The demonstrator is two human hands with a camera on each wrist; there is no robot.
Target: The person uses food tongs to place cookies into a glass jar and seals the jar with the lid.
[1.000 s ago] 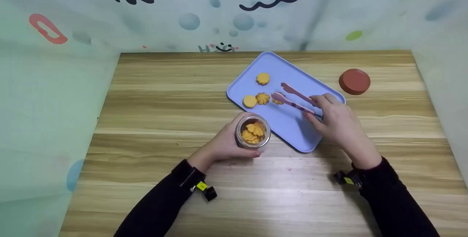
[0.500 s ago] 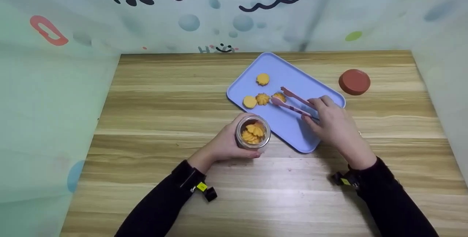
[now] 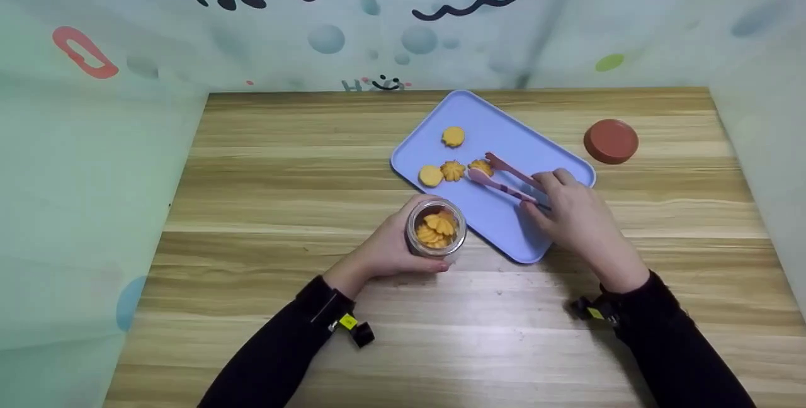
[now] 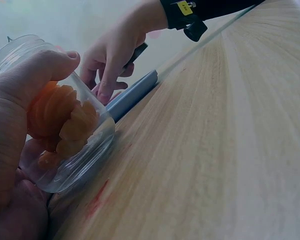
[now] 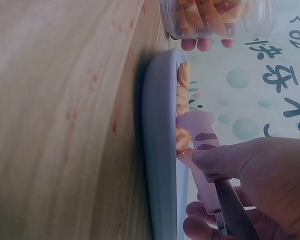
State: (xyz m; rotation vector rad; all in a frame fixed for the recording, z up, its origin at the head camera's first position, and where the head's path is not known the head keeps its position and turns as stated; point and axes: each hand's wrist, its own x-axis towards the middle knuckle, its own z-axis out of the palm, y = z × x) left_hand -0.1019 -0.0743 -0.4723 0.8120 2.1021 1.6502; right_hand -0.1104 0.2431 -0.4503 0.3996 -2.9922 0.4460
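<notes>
My left hand [image 3: 393, 241] grips a clear jar [image 4: 85, 165] that stands uncovered, with several yellow cookies [image 3: 437, 229] inside. Pink tongs [image 3: 504, 188] are pinched between the thumb and fingers of my right hand [image 3: 582, 219], over the blue tray [image 3: 504, 232]. Their tips lie on either side of a ridged cookie [image 3: 481, 167]; whether both touch it I cannot tell. To its left on the tray are another ridged cookie [image 3: 452, 170] and a smooth round one [image 3: 431, 175]. A further cookie [image 3: 453, 136] lies toward the back.
A red-brown round lid [image 3: 611, 141] rests on the wooden table [image 3: 283, 162], right of the tray. Behind the table hangs a printed cloth [image 3: 264, 36]. The jar stands close to the tray's front left edge.
My right hand has shifted slightly left and the tong tips have lowered and drawn closer around the ridged cookie. My left hand and the jar stay in place.
</notes>
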